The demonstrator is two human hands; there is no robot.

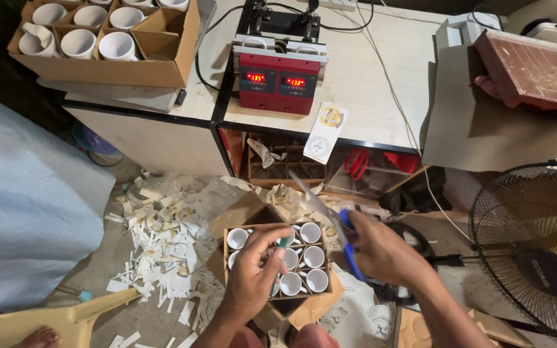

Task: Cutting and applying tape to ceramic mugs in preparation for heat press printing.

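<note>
Just under left fingers [272, 240]: mugs [304, 258]

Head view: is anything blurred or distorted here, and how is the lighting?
Head view: the scissors in the right hand are streaked with motion blur; the left hand over the box of white mugs is sharper. Wide-angle bending curves the table edge. Lighting is even, and the press displays glow red.

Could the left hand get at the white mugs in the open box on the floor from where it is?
Probably yes. The left hand hovers right over the open box, its fingers already among the white mugs, with the flaps folded back and nothing covering them. The right hand, holding blue-handled scissors, stays off to the side.
</note>
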